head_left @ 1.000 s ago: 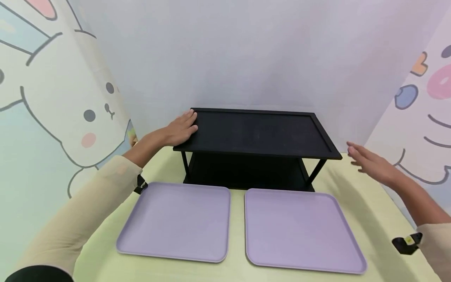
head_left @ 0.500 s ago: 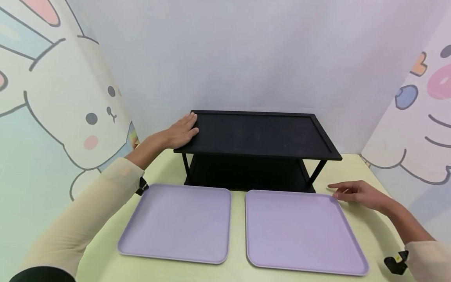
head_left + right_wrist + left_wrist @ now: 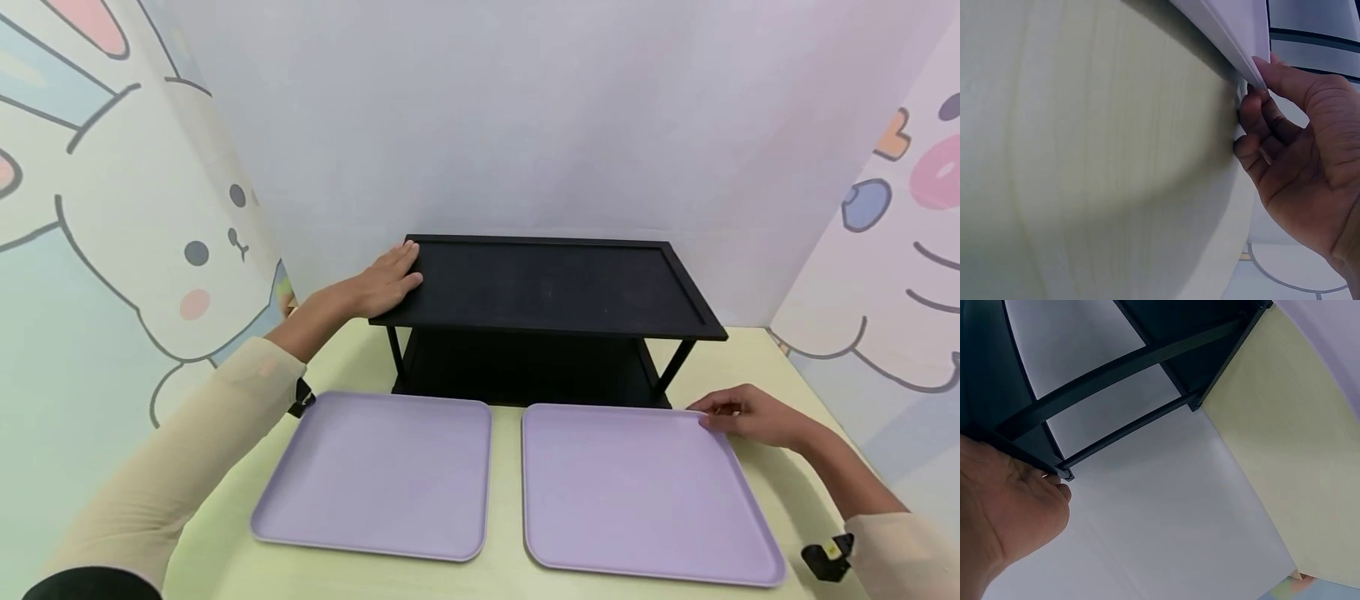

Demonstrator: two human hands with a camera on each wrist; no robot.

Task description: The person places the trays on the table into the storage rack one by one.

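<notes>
A black two-tier shelf (image 3: 555, 287) stands at the back of the pale yellow table (image 3: 757, 367). My left hand (image 3: 396, 273) lies flat on its top left corner, fingers straight; the left wrist view shows the palm (image 3: 1010, 512) against the shelf's frame (image 3: 1116, 365). Two lilac trays lie side by side in front of the shelf. My right hand (image 3: 722, 414) pinches the far right corner of the right tray (image 3: 637, 492). In the right wrist view the thumb (image 3: 1291, 78) sits on the tray's rim (image 3: 1235, 25) with fingers curled under it. The left tray (image 3: 382, 475) is untouched.
Cartoon-printed panels (image 3: 112, 208) wall in the table on the left, back and right. A strip of bare tabletop (image 3: 506, 417) runs between the two trays and in front of the shelf. Black straps (image 3: 825, 557) show at both wrists.
My right hand dropped from beside the shelf's right end to the table, then slid left and took hold of the right tray's far corner. The left hand stayed on the shelf.
</notes>
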